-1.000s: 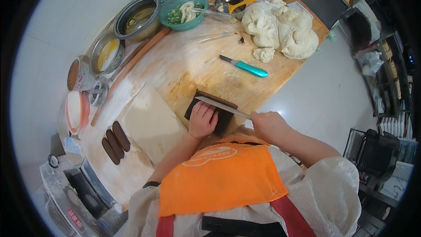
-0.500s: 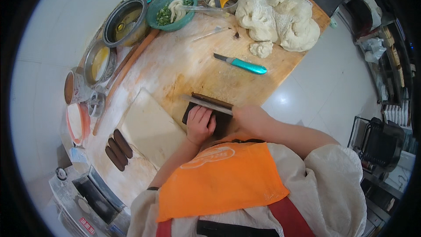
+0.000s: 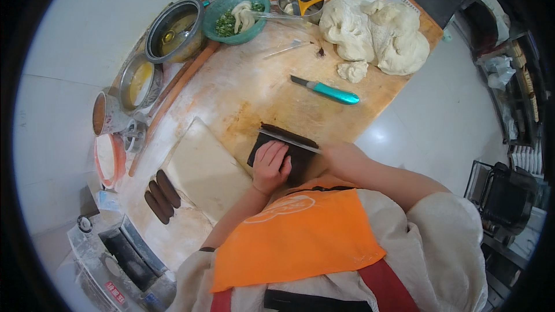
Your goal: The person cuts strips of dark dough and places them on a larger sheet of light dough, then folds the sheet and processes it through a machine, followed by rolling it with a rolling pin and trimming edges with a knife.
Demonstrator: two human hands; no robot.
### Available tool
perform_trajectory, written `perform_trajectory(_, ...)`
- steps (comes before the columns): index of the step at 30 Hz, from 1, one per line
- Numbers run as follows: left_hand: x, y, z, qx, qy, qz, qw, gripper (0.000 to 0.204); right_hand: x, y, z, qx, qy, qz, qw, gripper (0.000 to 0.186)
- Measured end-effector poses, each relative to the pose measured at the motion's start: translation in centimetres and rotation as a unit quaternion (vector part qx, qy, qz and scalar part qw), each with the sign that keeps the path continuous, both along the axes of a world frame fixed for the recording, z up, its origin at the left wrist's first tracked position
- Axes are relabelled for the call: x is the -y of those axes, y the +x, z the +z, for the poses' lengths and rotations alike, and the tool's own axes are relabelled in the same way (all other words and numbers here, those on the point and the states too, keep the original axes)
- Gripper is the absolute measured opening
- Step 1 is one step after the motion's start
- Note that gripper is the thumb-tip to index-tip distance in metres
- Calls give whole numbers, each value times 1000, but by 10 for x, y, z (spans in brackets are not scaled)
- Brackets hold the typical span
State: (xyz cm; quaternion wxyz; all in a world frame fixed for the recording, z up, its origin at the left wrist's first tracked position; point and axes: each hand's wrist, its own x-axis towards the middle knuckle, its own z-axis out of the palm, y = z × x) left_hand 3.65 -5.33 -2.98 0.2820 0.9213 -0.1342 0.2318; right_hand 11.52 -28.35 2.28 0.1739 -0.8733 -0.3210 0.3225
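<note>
My left hand (image 3: 272, 167) presses on a dark brown slab (image 3: 298, 159), fingers together and bent. My right hand (image 3: 341, 159) grips a long knife (image 3: 289, 139), its blade lying across the slab just beyond my left fingertips; the grip is smeared by motion. Several dark brown strips (image 3: 165, 193) lie at the left beside a flat pale dough sheet (image 3: 205, 170). A teal-handled cutter (image 3: 335, 96) rests on the wooden table (image 3: 358, 110) beyond the slab.
Dough lumps (image 3: 399, 40) sit at back right. A green bowl (image 3: 214, 6) of chopped greens, metal pots (image 3: 202, 40), rolling pins (image 3: 167, 95) and a pink container (image 3: 105, 159) line the back and left. A machine (image 3: 124, 254) stands lower left, dark racks (image 3: 523, 92) at right.
The blade has shifted along the slab toward my right, and a narrow piece shows along its far edge. My left hand stays on the slab. The view has shifted slightly.
</note>
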Motion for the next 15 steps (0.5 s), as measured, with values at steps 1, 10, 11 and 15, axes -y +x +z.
perform_trajectory(1,0,0,0,-1,-3,-1,1000,31,9,-2,13,-19,-30,-13,999,25)
perform_trajectory(10,-22,14,0,-93,-226,63,968,28,-3,2,-24,58,26,-8,998,20)
perform_trajectory(11,-30,27,14,-116,-269,142,946,30,-4,1,-30,70,24,-18,997,18)
perform_trajectory(15,-71,80,-20,-278,-316,122,899,42,51,-16,-17,55,27,-75,995,18)
